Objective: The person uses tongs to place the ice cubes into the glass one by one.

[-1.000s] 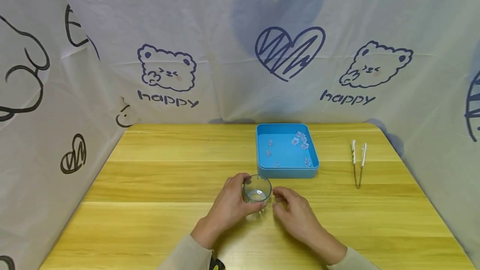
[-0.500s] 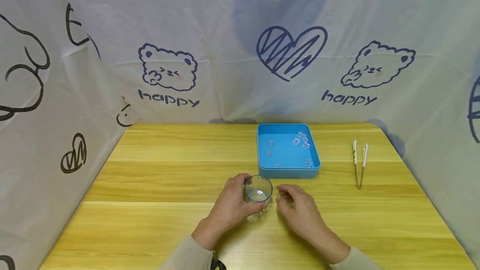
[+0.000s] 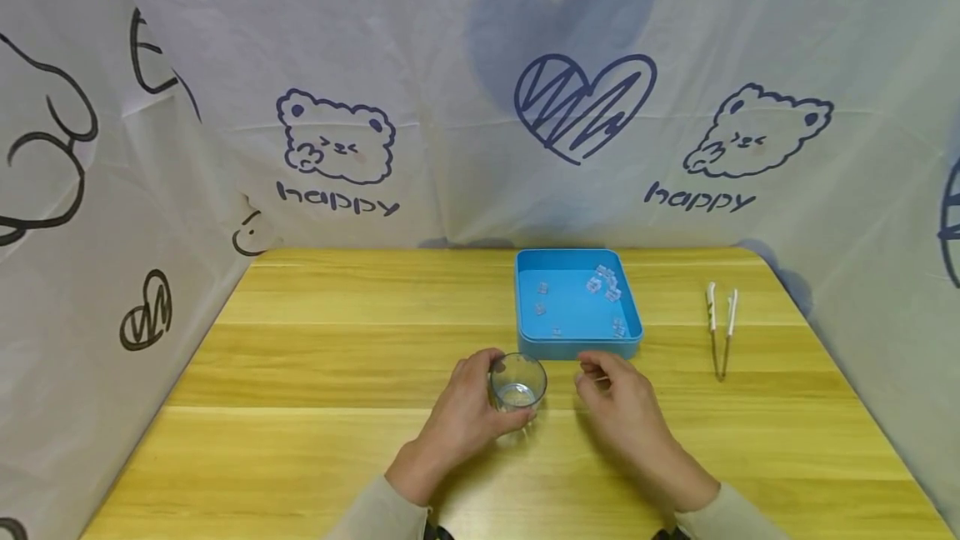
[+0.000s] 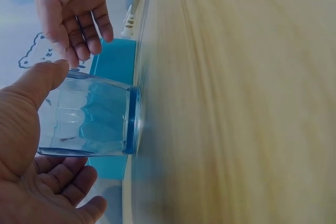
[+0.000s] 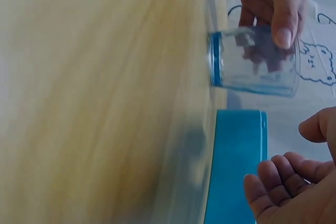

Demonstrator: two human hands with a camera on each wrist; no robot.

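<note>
The tray (image 3: 551, 349) is bright blue, the tabletop (image 3: 337, 348) beneath it wood-grained yellow. Before the tray, the tumbler (image 3: 518, 383) is clear; behind, navy bears (image 3: 337, 140) pattern whitish cloth (image 3: 450, 40).

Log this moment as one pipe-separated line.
left hand: grips upright glass | right hand: empty | blue box: holds clear pieces | tongs: on table

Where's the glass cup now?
In the head view, the left hand holds the glass cup just in front of the blue tray, left of the right hand.
</note>
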